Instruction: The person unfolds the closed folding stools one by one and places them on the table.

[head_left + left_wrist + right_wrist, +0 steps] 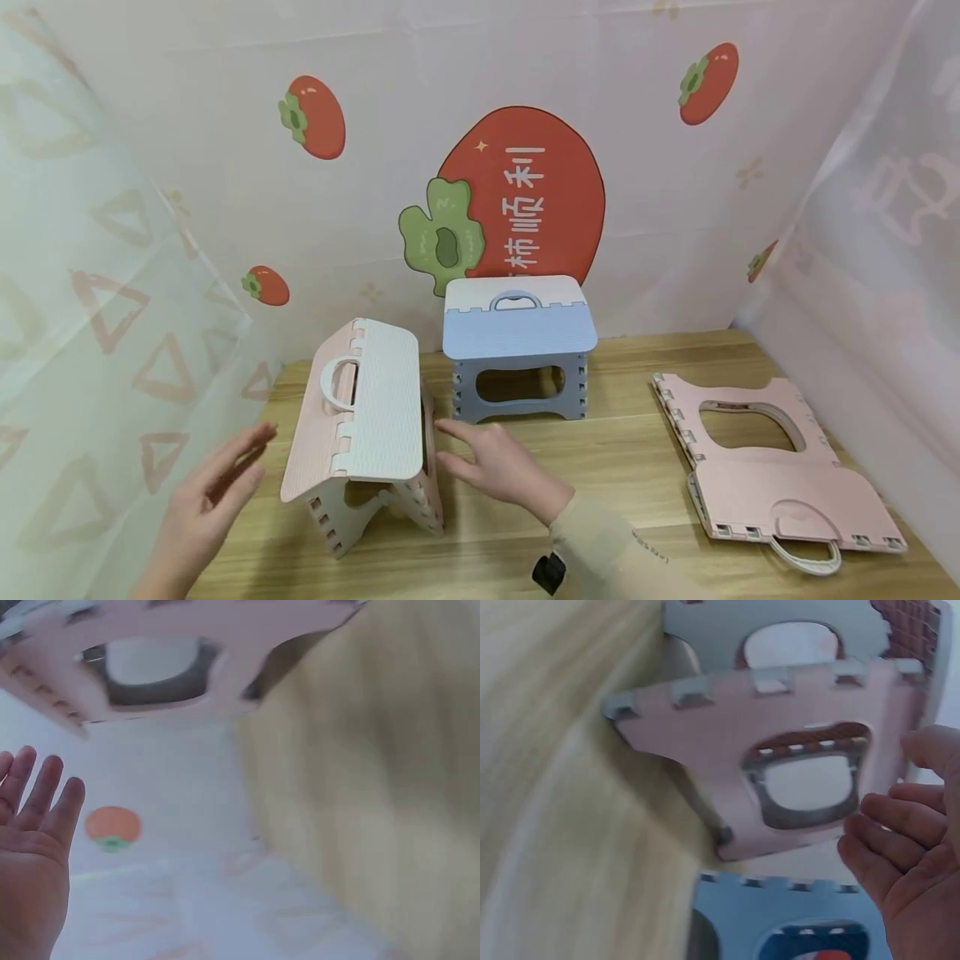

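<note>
A pink and white folding stool [378, 400] stands at the left of the table, its top bent along the hinge line into a shallow ridge. Its white carry handle [330, 385] shows on the pink half. My left hand [198, 508] is held to the left of the stool with fingers extended, apart from it; in the left wrist view its palm shows bare. On the other side, my right hand [502, 467] has its fingertips close by the stool's pink leg panel [720, 742], with nothing in its grasp.
A blue and white folding stool [517, 333] stands upright at the back, against the printed wall cloth [360, 208]. Another pink folding stool [795, 492] lies folded flat on the wooden table [600, 467] at the right. Cloth walls enclose both sides.
</note>
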Available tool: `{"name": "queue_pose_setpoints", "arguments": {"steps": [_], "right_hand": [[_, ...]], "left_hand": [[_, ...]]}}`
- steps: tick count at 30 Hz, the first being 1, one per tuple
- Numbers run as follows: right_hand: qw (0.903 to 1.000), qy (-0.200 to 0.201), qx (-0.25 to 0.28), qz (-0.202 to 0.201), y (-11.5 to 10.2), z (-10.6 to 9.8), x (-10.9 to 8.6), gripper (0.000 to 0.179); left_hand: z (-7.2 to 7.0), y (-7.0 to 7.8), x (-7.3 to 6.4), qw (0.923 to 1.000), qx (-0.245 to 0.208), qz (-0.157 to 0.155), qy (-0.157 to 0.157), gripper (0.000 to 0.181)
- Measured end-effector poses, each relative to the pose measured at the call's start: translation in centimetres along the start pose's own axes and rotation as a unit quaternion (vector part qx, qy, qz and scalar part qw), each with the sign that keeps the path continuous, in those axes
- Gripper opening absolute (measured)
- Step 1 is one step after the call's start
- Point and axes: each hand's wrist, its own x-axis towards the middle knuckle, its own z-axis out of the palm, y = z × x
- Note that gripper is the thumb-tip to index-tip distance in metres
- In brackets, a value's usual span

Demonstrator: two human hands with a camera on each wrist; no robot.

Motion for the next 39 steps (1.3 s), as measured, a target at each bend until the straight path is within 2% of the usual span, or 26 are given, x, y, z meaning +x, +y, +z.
{"name": "queue_pose_setpoints", "arguments": {"steps": [1, 5, 8, 9, 13, 18, 21, 27, 34, 39], "right_hand": [[1.0, 0.004, 0.002, -0.008, 0.0, -0.4, 0.2, 0.046], [0.9992, 0.01, 0.013, -0.035, -0.5, -1.7, 0.9, 0.055], [0.999, -0.012, 0.027, -0.034, -1.0, -2.3, 1.5, 0.062], [0.9987, -0.024, 0.033, -0.032, -1.1, -2.5, 1.7, 0.065], [0.9966, -0.058, 0.042, -0.04, -1.7, -2.8, 2.4, 0.073], [0.9952, -0.081, 0.03, -0.046, -2.3, -2.6, 3.1, 0.078], [0.9944, -0.092, 0.025, -0.046, -2.6, -2.5, 3.4, 0.079], [0.993, -0.101, 0.015, -0.059, -2.8, -2.1, 3.9, 0.08], [0.9915, -0.103, -0.018, -0.077, -2.8, -1.8, 4.4, 0.08], [0.9906, -0.107, -0.027, -0.08, -2.6, -1.6, 4.5, 0.08]], "left_hand": [[-0.3, 0.4, 0.4, 0.9999, 0.012, 0.011, 0.003, 0.056], [-1.1, 1.6, 2.3, 0.994, 0.053, 0.094, -0.014, 0.066], [-1.3, 2.2, 3.5, 0.9856, 0.082, 0.142, -0.042, 0.076], [-1.3, 2.4, 3.9, 0.9841, 0.089, 0.145, -0.052, 0.079], [-1.2, 3.0, 4.9, 0.9802, 0.109, 0.132, -0.1, 0.09], [-0.7, 3.2, 5.5, 0.9742, 0.123, 0.139, -0.128, 0.089], [-0.2, 3.1, 5.6, 0.9726, 0.123, 0.144, -0.135, 0.086], [0.2, 2.9, 5.4, 0.9756, 0.129, 0.116, -0.135, 0.088], [0.4, 2.6, 5.6, 0.9726, 0.134, 0.117, -0.15, 0.09], [0.6, 2.4, 5.5, 0.9732, 0.127, 0.107, -0.159, 0.089]]}}
